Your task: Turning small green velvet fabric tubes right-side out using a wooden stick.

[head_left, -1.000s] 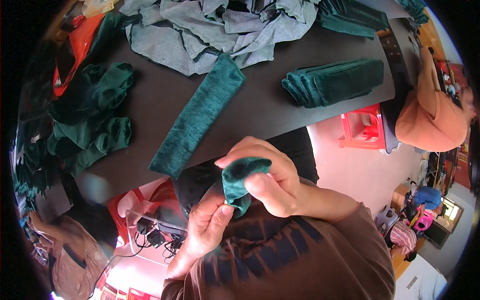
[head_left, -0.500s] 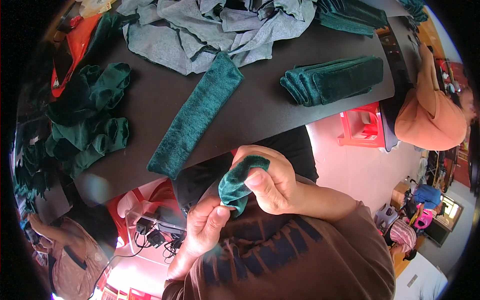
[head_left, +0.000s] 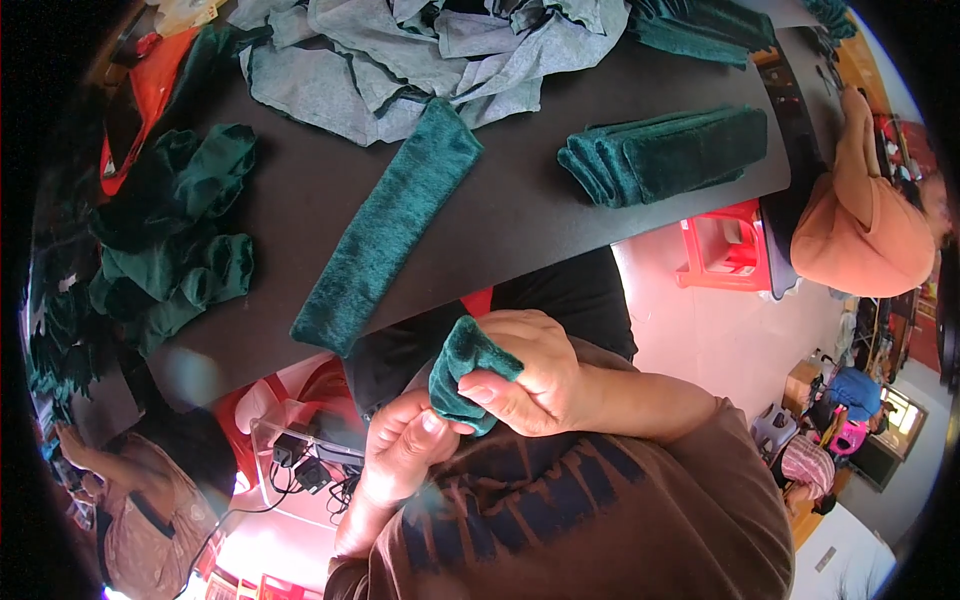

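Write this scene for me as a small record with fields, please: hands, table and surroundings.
Left hand: pinches the lower end of the green velvet piece
Right hand: grips the same piece higher up, thumb across it
On the dark table: flat green strip lying slantwise; folded green stack at right; crumpled green fabric at left; grey fabric pile at the far side
Surroundings: red stool near the table's right corner; person in an orange top at far right
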A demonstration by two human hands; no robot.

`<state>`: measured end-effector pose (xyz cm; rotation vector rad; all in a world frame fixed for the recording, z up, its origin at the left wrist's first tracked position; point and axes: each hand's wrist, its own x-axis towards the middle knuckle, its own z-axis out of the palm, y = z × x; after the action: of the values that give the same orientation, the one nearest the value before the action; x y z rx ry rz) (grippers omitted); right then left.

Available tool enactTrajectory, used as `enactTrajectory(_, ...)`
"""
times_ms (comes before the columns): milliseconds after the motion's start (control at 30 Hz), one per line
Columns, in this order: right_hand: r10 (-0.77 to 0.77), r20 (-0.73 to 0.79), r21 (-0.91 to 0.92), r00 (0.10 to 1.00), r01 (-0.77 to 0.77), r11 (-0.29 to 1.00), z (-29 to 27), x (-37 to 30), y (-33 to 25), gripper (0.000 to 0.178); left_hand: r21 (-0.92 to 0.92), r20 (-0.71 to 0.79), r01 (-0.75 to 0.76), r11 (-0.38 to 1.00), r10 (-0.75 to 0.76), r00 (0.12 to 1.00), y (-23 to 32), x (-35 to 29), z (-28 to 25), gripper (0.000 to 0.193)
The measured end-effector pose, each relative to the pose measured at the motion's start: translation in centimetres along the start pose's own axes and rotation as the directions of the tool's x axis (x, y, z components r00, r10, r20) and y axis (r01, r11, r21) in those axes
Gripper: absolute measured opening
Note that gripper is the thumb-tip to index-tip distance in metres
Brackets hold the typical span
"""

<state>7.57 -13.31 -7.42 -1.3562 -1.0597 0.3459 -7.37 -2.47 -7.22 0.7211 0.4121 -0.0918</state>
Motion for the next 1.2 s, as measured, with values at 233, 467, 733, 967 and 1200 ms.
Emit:
enactTrajectory(233,-0.032,-0.053,0.104,0.998,0.038,0.994,-0.8,0.3,-0.3,0.012,0.079,0.048,0.104,0.991,-0.108,0.993,0.8,-0.1,-0.6,0.042)
enactTrajectory(467,0.018,0.039,0.169,0.999,-0.024,0.985,-1.0,0.3,-0.5,0.011,0.21,0.016,0.04,0.977,-0.044,0.999,0.6,-0.6,-0.4,0.038)
enactTrajectory(733,0.056,0.132,0.24,0.99,-0.087,0.967,-0.2,0.1,-0.7,0.009,0.004,0.062,0.125,0.992,-0.125,0.99,1.4,-0.5,-0.5,0.039)
enactTrajectory(967,0.113,0.233,0.092,0.966,-0.138,0.986,-1.6,0.6,-1.2,0.009,-0.11,0.1,0.168,0.98,-0.158,0.982,1.5,-0.2,-0.5,0.041)
enactTrajectory(1200,0.139,0.045,0.313,0.989,-0.146,0.938,-1.4,0.8,-1.3,0.03,0.006,0.074,0.169,0.986,-0.169,0.983,1.5,-0.2,-0.2,0.042)
